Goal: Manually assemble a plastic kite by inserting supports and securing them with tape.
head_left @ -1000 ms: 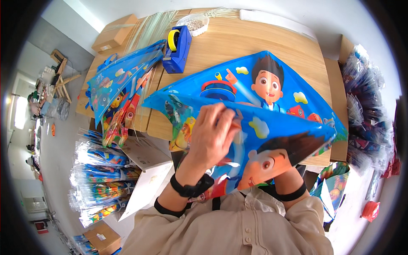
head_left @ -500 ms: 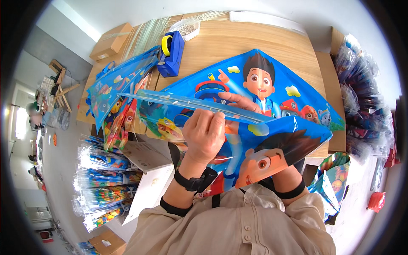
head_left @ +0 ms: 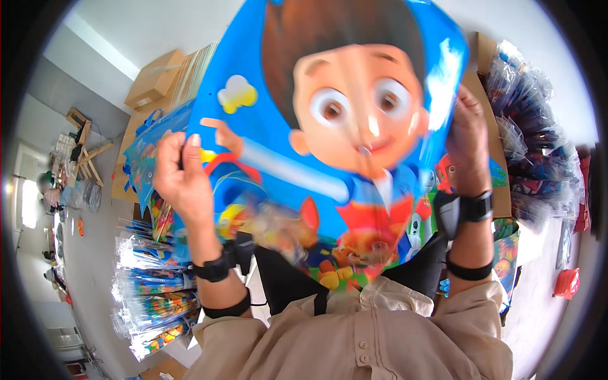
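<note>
A blue plastic kite (head_left: 361, 120) printed with a cartoon boy is raised close before me, spread between my hands and slightly smeared by motion. My left hand (head_left: 183, 174) pinches its left edge, the thumb on the near face. At the right edge my right hand (head_left: 470, 145) is closed round the sheet, with part of its fingers behind it. The lower part of the kite hangs over my lap and looks see-through. Most of the tabletop behind is hidden by it.
More kites lie folded on the table's left (head_left: 152, 155). A cardboard box (head_left: 154, 79) stands at the far left beside pale thin rods (head_left: 197, 66). Bundles of bagged printed sheets sit at lower left (head_left: 158, 285) and far right (head_left: 529, 133). A red bag (head_left: 567, 283) lies on the floor.
The kite has been lifted off the table and turned upright to face me. My hands have moved apart to its left and right edges; the right hand was hidden beneath it before.
</note>
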`<state>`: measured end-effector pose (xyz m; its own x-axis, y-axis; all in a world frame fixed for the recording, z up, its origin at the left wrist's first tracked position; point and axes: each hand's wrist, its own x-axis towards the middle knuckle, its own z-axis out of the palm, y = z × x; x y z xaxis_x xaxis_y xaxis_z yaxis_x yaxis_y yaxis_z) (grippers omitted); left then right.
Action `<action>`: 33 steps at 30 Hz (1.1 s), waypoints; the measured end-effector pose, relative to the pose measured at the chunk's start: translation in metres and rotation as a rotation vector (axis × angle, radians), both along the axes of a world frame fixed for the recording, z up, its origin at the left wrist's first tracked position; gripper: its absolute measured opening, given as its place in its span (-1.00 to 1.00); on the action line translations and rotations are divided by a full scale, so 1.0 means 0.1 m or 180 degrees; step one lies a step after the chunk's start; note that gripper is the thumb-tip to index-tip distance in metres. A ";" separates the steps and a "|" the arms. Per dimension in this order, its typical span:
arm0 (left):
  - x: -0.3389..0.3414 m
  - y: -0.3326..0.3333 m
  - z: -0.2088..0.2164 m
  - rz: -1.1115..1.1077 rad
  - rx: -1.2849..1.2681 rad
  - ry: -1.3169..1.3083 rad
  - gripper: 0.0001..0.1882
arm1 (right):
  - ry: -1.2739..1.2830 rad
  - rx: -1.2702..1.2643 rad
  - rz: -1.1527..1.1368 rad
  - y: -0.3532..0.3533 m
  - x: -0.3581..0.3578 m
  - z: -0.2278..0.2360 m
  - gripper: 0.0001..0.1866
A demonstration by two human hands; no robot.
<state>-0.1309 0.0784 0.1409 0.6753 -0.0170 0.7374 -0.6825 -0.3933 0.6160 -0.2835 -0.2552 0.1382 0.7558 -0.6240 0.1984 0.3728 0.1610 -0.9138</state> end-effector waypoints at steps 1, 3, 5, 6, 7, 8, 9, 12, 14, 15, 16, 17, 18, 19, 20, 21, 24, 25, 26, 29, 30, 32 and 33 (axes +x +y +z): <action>0.13 0.07 0.03 0.0030 0.0273 -0.0077 -0.93 | 0.0117 -0.0474 0.0193 -0.20 -0.04 0.08 -0.86; 0.31 0.13 -0.02 0.0024 0.0497 -0.0088 -0.92 | 0.1091 -0.1053 0.0500 -0.58 -0.17 0.14 -0.81; 0.47 0.07 -0.17 -0.0247 0.1209 0.0226 -0.90 | 0.1794 -0.1803 0.0527 -0.88 -0.23 -0.02 -0.84; 0.50 0.00 -0.29 -0.0211 0.1654 0.0434 -0.90 | 0.2203 -0.2458 0.0583 -0.98 -0.24 -0.18 -0.81; 0.55 -0.11 -0.42 -0.0485 0.1883 0.0099 -0.93 | 0.2856 -0.3087 0.0546 -1.08 -0.25 -0.35 -0.77; 0.56 -0.20 -0.56 -0.0502 0.2394 0.0138 -0.93 | 0.2628 -0.3110 0.0609 -1.14 -0.26 -0.53 -0.77; 0.54 -0.32 -0.71 -0.0584 0.2444 0.0615 -0.92 | 0.2804 -0.3539 0.0288 -1.19 -0.28 -0.71 -0.79; 0.59 -0.66 -1.06 -0.0654 0.2608 0.0645 -0.90 | 0.3127 -0.3967 -0.0409 -1.31 -0.28 -1.10 -0.80; 0.68 -0.89 -1.21 -0.0675 0.2613 0.0516 -0.90 | 0.3368 -0.4123 -0.0905 -1.39 -0.21 -1.23 -0.78; 0.74 -1.01 -1.27 -0.0627 0.2620 0.0535 -0.91 | 0.3329 -0.4097 -0.0892 -1.44 -0.17 -1.26 -0.78; 0.80 -1.12 -1.32 -0.0598 0.2636 0.0519 -0.91 | 0.3392 -0.4105 -0.1013 -1.51 -0.11 -1.30 -0.79; 0.86 -1.18 -1.36 -0.0594 0.2635 0.0565 -0.91 | 0.3496 -0.4125 -0.1185 -1.54 -0.06 -1.33 -0.80; 0.93 -1.27 -1.40 -0.0565 0.2681 0.0503 -0.93 | 0.3470 -0.4110 -0.1134 -1.59 -0.01 -1.37 -0.80; 1.00 -1.35 -1.45 -0.0560 0.2699 0.0326 -0.95 | 0.3644 -0.4192 -0.1228 -1.64 0.03 -1.42 -0.81; 1.06 -1.40 -1.49 -0.0550 0.2734 0.0440 -0.95 | 0.3816 -0.4293 -0.1361 -1.67 0.07 -1.47 -0.83; 1.12 -1.45 -1.55 -0.0598 0.2714 0.0356 -0.96 | 0.3827 -0.4271 -0.1320 -1.70 0.10 -1.54 -0.83; 1.24 -1.58 -1.73 -0.0665 0.2713 0.0152 -0.95 | 0.3975 -0.4413 -0.1320 -1.77 0.16 -1.75 -0.83; 1.26 -1.59 -1.77 -0.0682 0.2835 0.0145 -0.93 | 0.4091 -0.4488 -0.1455 -1.77 0.16 -1.82 -0.82; 1.25 -1.60 -1.82 -0.0614 0.2818 0.0251 -0.91 | 0.4138 -0.4609 -0.1609 -1.75 0.17 -1.89 -0.80; 1.22 -1.52 -1.84 -0.0551 0.2566 -0.0050 -0.86 | 0.4217 -0.4595 -0.1772 -1.72 0.16 -1.98 -0.71; 1.22 -1.46 -1.82 -0.0490 0.2303 -0.0118 -0.87 | 0.4153 -0.4627 -0.1825 -1.70 0.15 -1.99 -0.71; 1.26 -1.22 -1.75 -0.0382 0.2110 -0.0090 -0.86 | 0.3961 -0.4531 -0.1872 -1.68 0.12 -1.96 -0.68; 1.30 -1.02 -1.72 -0.0167 0.1701 -0.0375 -0.85 | 0.3878 -0.4555 -0.1959 -1.66 0.09 -1.93 -0.63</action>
